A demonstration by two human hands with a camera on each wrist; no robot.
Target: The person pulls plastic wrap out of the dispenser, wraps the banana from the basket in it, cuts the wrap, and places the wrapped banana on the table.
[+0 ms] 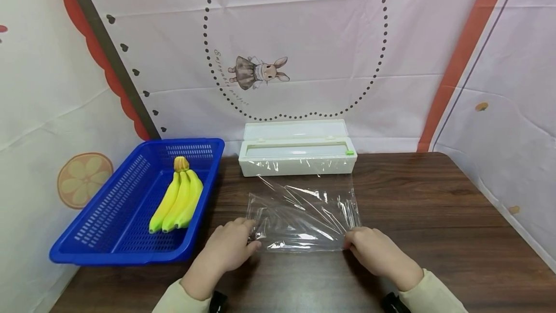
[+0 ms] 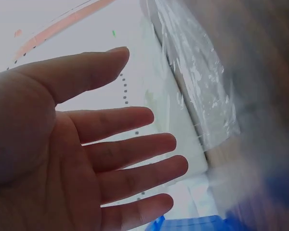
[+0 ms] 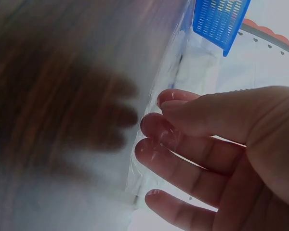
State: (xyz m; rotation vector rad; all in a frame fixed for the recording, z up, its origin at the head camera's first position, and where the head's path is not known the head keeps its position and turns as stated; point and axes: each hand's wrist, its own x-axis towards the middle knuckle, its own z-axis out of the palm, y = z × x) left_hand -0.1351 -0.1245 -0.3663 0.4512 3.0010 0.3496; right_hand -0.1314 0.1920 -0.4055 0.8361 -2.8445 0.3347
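A sheet of clear plastic wrap (image 1: 299, 221) stretches over the dark table from the white wrap dispenser box (image 1: 299, 165), whose lid stands raised at the back. At the sheet's near right corner my right hand (image 1: 380, 255) pinches the film between thumb and index finger. The right wrist view shows the other fingers of that hand (image 3: 221, 159) behind the film. By the near left corner is my left hand (image 1: 228, 245). In the left wrist view its fingers (image 2: 130, 154) are extended, with the thumb apart and nothing between them.
To the left, a blue plastic basket (image 1: 126, 257) holds a bunch of yellow bananas (image 1: 180, 202). Behind the dispenser hangs a pale printed cloth (image 1: 304, 37), and similar cloth lines both sides. Brown wooden tabletop (image 1: 425, 206) extends to the right of the wrap.
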